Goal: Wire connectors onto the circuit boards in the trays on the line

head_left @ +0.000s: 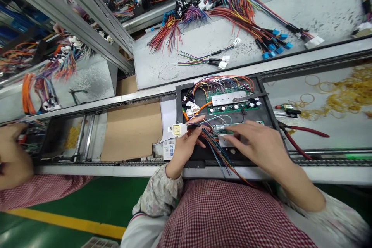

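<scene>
My left hand (187,145) is closed on a wire harness (213,145), whose white connector (178,129) sticks out to the left past the thumb and fingers. The harness's loose coloured wires fan down and right over the near edge of a black tray (200,164). My right hand (258,143) hovers at the lower circuit board (257,123) in that tray, its thumb and index fingertip a little apart with nothing visible between them. Behind it lies another green circuit board (255,104) with a metal heat sink (228,98), capacitors and many wires attached.
Red-handled pliers (305,130) and yellow rubber bands (348,93) lie to the right. Wire harnesses (232,7) are heaped on the metal shelf (162,64) behind. Cardboard (130,131) lies left of the tray. A co-worker's arm (14,159) reaches in at far left.
</scene>
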A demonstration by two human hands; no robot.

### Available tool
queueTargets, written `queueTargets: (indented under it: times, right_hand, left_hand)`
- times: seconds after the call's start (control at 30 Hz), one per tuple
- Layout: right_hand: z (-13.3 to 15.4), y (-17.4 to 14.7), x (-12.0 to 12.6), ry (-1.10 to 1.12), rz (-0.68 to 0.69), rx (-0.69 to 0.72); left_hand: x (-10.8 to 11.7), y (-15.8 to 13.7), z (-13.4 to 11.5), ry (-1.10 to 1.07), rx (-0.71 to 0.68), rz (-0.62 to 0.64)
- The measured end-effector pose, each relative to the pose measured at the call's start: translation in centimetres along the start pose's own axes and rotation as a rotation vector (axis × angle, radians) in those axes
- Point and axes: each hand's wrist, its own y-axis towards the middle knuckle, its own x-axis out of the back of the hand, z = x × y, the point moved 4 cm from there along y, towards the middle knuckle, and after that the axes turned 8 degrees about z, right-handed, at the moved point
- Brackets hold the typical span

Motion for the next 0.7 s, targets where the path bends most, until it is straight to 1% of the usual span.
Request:
queueTargets:
  times: [0.07, 0.13, 0.23, 0.4, 0.53, 0.7]
  right_hand:
    - [0.0, -0.7, 0.6, -0.003, 0.034, 0.037]
    - [-0.3, -0.8, 0.7, 0.031, 0.023, 0.015]
    - [-1.0, 0.0, -0.1, 0.066, -0.019, -0.062]
    - [-1.5, 1.4, -2.2, -0.001, 0.051, -0.091]
    - [-1.5, 1.4, -2.4, -0.012, 0.050, -0.111]
    - [-1.5, 1.5, -2.3, -0.027, 0.056, -0.098]
  left_hand:
    - [0.0, 0.1, 0.0, 0.002, 0.005, -0.019]
    - [0.0, 0.1, -0.1, -0.002, 0.012, -0.035]
    - [-0.1, 0.1, -0.3, -0.024, 0.018, -0.028]
    - [-0.1, -0.1, -0.5, -0.040, 0.018, 0.019]
    - [0.1, -0.2, -0.3, -0.030, 0.023, 0.024]
    - [0.2, -0.3, -0.3, -0.044, 0.025, 0.032]
